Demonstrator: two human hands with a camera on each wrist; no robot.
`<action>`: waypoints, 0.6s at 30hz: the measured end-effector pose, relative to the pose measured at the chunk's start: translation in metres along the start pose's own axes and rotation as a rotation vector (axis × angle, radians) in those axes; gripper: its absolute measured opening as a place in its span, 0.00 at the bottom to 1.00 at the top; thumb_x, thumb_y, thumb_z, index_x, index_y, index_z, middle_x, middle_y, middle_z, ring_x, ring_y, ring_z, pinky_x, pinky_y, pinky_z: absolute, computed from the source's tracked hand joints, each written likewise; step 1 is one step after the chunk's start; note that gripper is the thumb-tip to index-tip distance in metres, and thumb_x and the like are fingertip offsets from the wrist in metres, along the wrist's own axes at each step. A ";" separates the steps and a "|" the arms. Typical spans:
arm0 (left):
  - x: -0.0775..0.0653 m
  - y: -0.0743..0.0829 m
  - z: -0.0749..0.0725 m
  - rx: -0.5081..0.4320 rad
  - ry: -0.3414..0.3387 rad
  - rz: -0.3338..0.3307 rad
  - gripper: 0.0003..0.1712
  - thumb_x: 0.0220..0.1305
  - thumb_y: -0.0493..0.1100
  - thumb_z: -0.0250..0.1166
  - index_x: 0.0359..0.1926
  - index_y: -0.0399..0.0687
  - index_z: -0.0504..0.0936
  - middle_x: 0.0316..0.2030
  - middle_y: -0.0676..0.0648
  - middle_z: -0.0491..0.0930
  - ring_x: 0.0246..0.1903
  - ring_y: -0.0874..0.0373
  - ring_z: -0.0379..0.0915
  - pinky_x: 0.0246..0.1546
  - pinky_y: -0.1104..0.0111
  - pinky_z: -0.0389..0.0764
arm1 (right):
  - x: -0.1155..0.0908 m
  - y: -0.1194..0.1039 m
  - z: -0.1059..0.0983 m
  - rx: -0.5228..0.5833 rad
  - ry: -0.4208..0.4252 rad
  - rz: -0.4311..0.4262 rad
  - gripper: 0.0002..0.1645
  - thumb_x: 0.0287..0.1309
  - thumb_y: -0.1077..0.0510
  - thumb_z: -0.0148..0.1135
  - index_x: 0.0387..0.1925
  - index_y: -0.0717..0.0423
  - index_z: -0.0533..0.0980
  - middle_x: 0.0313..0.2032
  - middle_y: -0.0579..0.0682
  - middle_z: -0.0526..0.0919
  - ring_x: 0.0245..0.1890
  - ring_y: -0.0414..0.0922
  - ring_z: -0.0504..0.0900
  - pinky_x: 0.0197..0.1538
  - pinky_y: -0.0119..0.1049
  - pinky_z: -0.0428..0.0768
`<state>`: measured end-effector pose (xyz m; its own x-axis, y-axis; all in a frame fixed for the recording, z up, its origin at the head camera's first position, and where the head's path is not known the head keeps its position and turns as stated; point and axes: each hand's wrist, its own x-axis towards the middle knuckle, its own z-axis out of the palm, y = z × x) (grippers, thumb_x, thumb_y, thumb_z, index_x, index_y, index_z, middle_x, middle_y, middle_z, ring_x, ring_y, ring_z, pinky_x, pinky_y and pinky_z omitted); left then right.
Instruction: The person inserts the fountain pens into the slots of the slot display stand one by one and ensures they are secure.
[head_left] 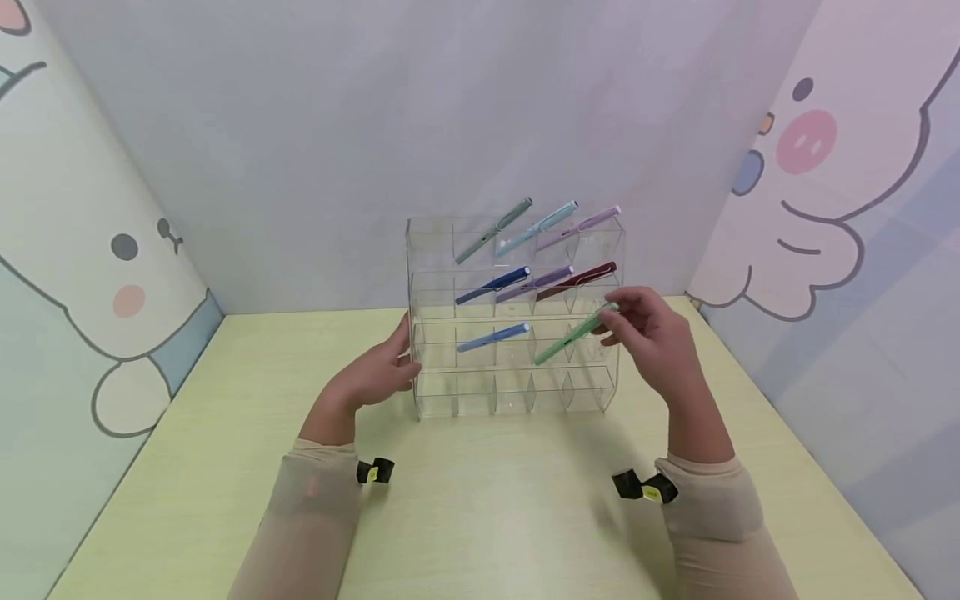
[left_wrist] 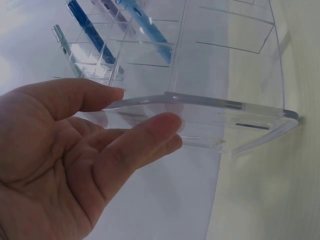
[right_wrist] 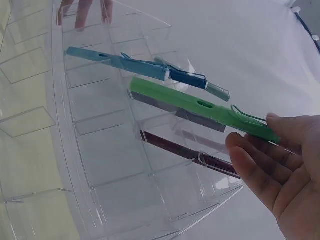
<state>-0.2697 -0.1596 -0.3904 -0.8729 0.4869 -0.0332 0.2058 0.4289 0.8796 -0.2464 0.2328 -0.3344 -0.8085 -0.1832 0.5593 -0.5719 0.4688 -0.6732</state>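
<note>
A clear acrylic pen rack (head_left: 435,408) with stepped tiers stands upright on the table. My left hand (head_left: 381,372) grips its left side panel, with thumb and fingers on either side of the edge in the left wrist view. My right hand (head_left: 658,340) pinches a light green fountain pen (head_left: 570,337) near its clip end. The pen slants down to the left, its lower end at the third tier from the top; the right wrist view does not settle whether it touches the rack. On that same tier, further left, lies a light blue pen (head_left: 492,337).
The top tier holds a grey-green pen (head_left: 495,229), a pale cyan pen (head_left: 538,227) and a lilac pen (head_left: 581,226). Below them lie a dark blue pen (head_left: 491,285), a purple pen (head_left: 534,283) and a dark red pen (head_left: 576,282). A grey wall (head_left: 315,150) rises behind.
</note>
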 end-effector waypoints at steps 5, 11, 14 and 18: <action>-0.001 0.001 0.000 -0.006 0.005 -0.020 0.51 0.74 0.39 0.49 0.71 0.89 0.25 0.78 0.53 0.39 0.68 0.47 0.63 0.55 0.50 0.79 | 0.001 0.000 0.001 0.062 0.175 -0.012 0.15 0.66 0.61 0.60 0.52 0.64 0.74 0.35 0.51 0.83 0.32 0.34 0.85 0.34 0.28 0.84; -0.001 0.002 0.000 -0.008 0.006 -0.016 0.51 0.73 0.38 0.49 0.72 0.88 0.25 0.78 0.50 0.39 0.68 0.46 0.63 0.54 0.49 0.79 | 0.003 0.004 0.010 0.110 0.264 -0.001 0.17 0.66 0.60 0.61 0.52 0.64 0.74 0.35 0.48 0.82 0.34 0.38 0.86 0.33 0.28 0.84; -0.001 0.002 0.000 -0.008 0.004 -0.013 0.50 0.74 0.38 0.48 0.72 0.86 0.25 0.78 0.46 0.39 0.69 0.45 0.62 0.54 0.49 0.79 | 0.004 0.008 0.017 0.103 0.256 -0.005 0.16 0.66 0.60 0.61 0.52 0.63 0.74 0.36 0.52 0.82 0.34 0.39 0.86 0.33 0.29 0.84; -0.001 0.000 0.000 -0.009 0.000 -0.011 0.50 0.74 0.38 0.48 0.72 0.86 0.25 0.78 0.46 0.38 0.69 0.44 0.61 0.54 0.48 0.79 | 0.004 0.013 0.024 0.039 0.229 -0.028 0.16 0.66 0.60 0.61 0.52 0.61 0.75 0.36 0.55 0.84 0.33 0.37 0.86 0.33 0.28 0.84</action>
<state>-0.2691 -0.1595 -0.3901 -0.8748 0.4825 -0.0427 0.1925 0.4272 0.8835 -0.2602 0.2174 -0.3521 -0.7424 0.0071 0.6699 -0.6021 0.4313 -0.6719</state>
